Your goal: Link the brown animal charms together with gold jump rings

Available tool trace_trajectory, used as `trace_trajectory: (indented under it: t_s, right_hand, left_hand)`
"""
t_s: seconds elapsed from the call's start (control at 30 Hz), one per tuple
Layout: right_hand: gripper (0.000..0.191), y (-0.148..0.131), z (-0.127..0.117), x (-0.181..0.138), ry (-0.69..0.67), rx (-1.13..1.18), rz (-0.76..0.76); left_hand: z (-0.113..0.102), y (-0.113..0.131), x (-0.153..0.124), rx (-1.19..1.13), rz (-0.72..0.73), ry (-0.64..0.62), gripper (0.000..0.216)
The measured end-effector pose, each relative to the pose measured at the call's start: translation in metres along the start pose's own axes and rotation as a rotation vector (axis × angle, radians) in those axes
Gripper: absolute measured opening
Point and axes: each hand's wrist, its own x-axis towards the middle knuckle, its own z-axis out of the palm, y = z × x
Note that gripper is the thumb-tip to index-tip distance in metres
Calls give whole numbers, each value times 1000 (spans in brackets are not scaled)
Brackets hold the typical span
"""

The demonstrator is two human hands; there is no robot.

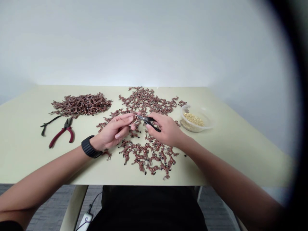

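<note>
My right hand (166, 130) is closed round small black-handled pliers (148, 121), whose tip points left. My left hand (115, 130) pinches something tiny at that tip; I cannot make out what it is. A black watch (90, 147) sits on my left wrist. Both hands hover over a wide scatter of small brown horse-shaped charms (146, 102) in the middle of the pale table (24, 150). More of these charms (149, 160) lie just in front of my hands.
A dense heap of the same brown charms (81, 105) lies at the back left. Red-handled pliers (61, 133) and a black-handled tool (49, 123) rest left of my hands. A clear bowl of small gold pieces (195, 119) stands at the right.
</note>
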Motion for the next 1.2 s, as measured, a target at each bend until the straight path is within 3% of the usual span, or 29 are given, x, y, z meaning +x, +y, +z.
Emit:
trace_trajectory:
  t_s: [0.2, 0.43, 0.7, 0.93, 1.07, 1.2]
  right_hand:
    - [23, -11, 18, -4, 61, 82, 154]
    - [25, -18, 29, -6, 72, 223, 243]
    - [31, -13, 20, -4, 126, 346, 294]
    - [29, 3, 10, 0, 129, 215, 229]
    - [26, 0, 8, -1, 47, 212, 193]
    - [27, -6, 8, -1, -60, 290, 186]
  left_hand:
    - [3, -8, -1, 115, 78, 122, 41]
    - [2, -16, 3, 149, 104, 170, 53]
    - [2, -11, 4, 133, 108, 128, 32]
    - [-5, -10, 9, 67, 113, 36, 3]
    - [-11, -12, 9, 60, 88, -11, 14]
    - [-12, -13, 9, 75, 91, -15, 11]
